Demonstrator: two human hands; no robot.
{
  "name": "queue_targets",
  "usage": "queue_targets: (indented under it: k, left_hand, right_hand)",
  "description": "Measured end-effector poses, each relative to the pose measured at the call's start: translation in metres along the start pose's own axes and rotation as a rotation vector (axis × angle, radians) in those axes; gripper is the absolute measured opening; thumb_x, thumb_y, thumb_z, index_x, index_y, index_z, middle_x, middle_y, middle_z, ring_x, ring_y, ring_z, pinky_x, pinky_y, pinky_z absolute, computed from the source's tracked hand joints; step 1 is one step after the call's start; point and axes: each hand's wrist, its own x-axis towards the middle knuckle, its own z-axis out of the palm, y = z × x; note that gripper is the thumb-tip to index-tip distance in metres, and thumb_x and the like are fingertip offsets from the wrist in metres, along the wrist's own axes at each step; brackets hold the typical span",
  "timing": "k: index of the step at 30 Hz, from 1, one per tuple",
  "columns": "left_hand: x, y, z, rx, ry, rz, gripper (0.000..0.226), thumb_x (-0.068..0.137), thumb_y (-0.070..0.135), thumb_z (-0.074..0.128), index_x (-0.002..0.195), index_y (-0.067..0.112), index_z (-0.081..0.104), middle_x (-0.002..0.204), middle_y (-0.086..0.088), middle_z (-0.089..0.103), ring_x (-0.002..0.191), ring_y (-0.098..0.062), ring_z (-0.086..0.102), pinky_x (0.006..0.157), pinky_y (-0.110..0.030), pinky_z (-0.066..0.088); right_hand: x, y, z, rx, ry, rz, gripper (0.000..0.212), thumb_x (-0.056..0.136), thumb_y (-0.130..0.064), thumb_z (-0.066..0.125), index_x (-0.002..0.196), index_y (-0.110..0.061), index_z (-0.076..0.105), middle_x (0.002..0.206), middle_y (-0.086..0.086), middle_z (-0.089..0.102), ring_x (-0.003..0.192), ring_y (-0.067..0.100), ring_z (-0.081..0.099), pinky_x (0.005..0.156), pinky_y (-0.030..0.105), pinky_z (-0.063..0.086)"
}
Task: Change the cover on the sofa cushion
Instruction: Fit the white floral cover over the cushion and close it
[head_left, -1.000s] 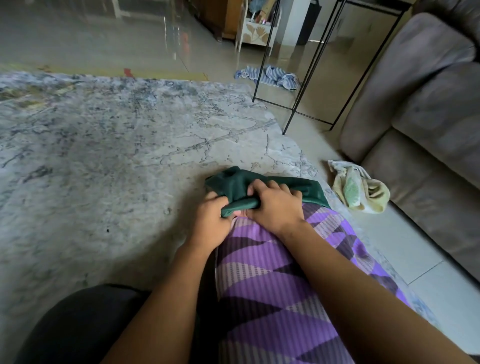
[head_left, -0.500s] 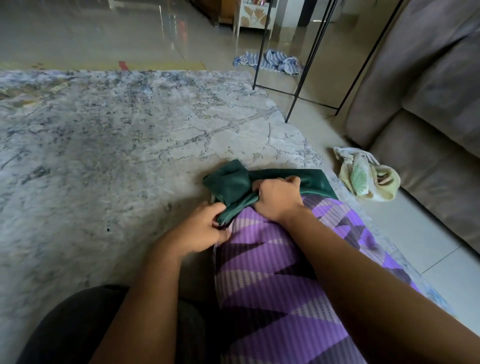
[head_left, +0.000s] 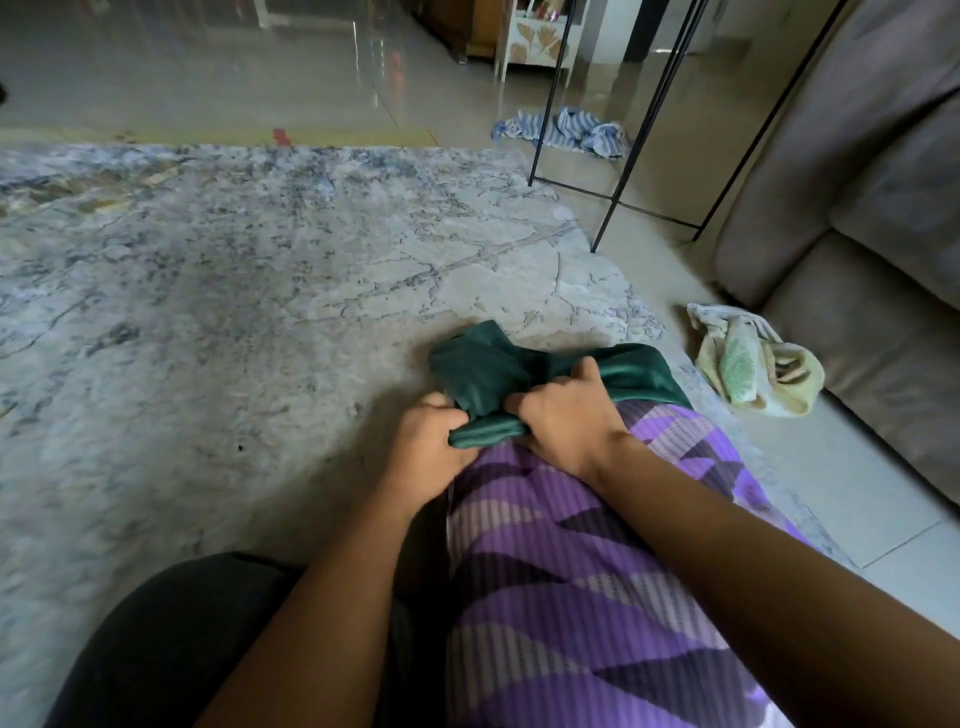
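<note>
A cushion with a purple triangle-patterned cover (head_left: 582, 561) lies on the rug in front of me, its long side pointing away. A dark green cover (head_left: 483, 371) is bunched over its far end. My left hand (head_left: 428, 441) grips the green cover's rolled edge at the cushion's left corner. My right hand (head_left: 566, 415) clutches the same green fabric just to the right, on top of the cushion. Both fists are closed on the cloth, almost touching each other.
The grey marbled rug (head_left: 234, 322) spreads to the left and ahead. A crumpled cream and green cloth (head_left: 753, 364) lies on the tiles beside the grey sofa (head_left: 857, 249). A black metal frame (head_left: 623, 156) and a striped blue cloth (head_left: 566, 130) stand farther back. My dark-clad knee (head_left: 171, 639) is at the lower left.
My left hand has come back up to the green cover's edge and closed on it next to my right hand. The green fabric is bunched tighter at the left corner.
</note>
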Motion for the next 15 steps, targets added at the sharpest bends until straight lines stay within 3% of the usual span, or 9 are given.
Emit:
queue_targets:
  k: [2, 4, 7, 9, 12, 15]
  left_hand:
    - [0.005, 0.01, -0.001, 0.0, 0.154, 0.055, 0.025, 0.068, -0.002, 0.08, 0.055, 0.005, 0.059, 0.065, 0.012, 0.03, 0.05, -0.003, 0.033, 0.049, -0.006, 0.031]
    - [0.008, 0.021, 0.0, -0.026, 0.256, 0.069, 0.027, 0.071, 0.0, 0.077, 0.059, 0.012, 0.056, 0.069, 0.008, 0.033, 0.053, -0.009, 0.036, 0.05, -0.006, 0.029]
    - [0.008, 0.029, 0.005, 0.042, 0.274, 0.045, 0.021, 0.073, 0.004, 0.072, 0.074, 0.019, 0.057, 0.077, 0.005, 0.043, 0.071, -0.015, 0.047, 0.057, -0.019, 0.033]
    - [0.005, 0.029, 0.008, 0.042, 0.23, 0.039, 0.026, 0.074, 0.004, 0.068, 0.078, 0.024, 0.053, 0.074, 0.009, 0.041, 0.073, -0.017, 0.045, 0.059, -0.027, 0.032]
    - [0.002, 0.03, 0.004, -0.153, 0.081, -0.004, 0.03, 0.074, -0.005, 0.063, 0.072, 0.02, 0.045, 0.071, 0.008, 0.042, 0.064, -0.005, 0.041, 0.058, -0.022, 0.031]
    - [-0.001, 0.037, -0.01, -0.197, -0.091, 0.032, 0.028, 0.07, -0.009, 0.056, 0.073, 0.017, 0.048, 0.071, 0.003, 0.044, 0.065, -0.008, 0.041, 0.059, -0.028, 0.034]
  right_hand:
    - [-0.003, 0.011, -0.002, 0.02, 0.106, 0.055, 0.02, 0.086, -0.027, 0.056, 0.104, -0.029, 0.061, 0.08, -0.002, 0.072, 0.075, 0.024, 0.066, 0.087, 0.042, 0.032]
    - [-0.004, 0.022, -0.004, 0.02, 0.208, 0.131, 0.018, 0.082, -0.023, 0.059, 0.098, -0.029, 0.061, 0.071, -0.002, 0.069, 0.065, 0.025, 0.065, 0.084, 0.043, 0.034]
    - [-0.003, 0.033, -0.01, 0.078, 0.199, 0.279, 0.022, 0.079, -0.02, 0.057, 0.097, -0.033, 0.06, 0.07, -0.003, 0.066, 0.063, 0.023, 0.062, 0.089, 0.047, 0.034]
    - [0.0, 0.038, -0.012, 0.108, 0.184, 0.358, 0.025, 0.079, -0.018, 0.056, 0.098, -0.033, 0.059, 0.07, -0.003, 0.064, 0.067, 0.024, 0.062, 0.094, 0.05, 0.032]
    - [0.003, 0.036, -0.011, 0.138, 0.186, 0.436, 0.018, 0.078, -0.019, 0.054, 0.092, -0.031, 0.059, 0.063, -0.006, 0.056, 0.067, 0.023, 0.058, 0.091, 0.048, 0.029]
    - [0.002, 0.028, -0.006, 0.143, 0.178, 0.465, 0.015, 0.08, -0.022, 0.052, 0.088, -0.032, 0.059, 0.056, -0.007, 0.045, 0.063, 0.021, 0.048, 0.091, 0.047, 0.026]
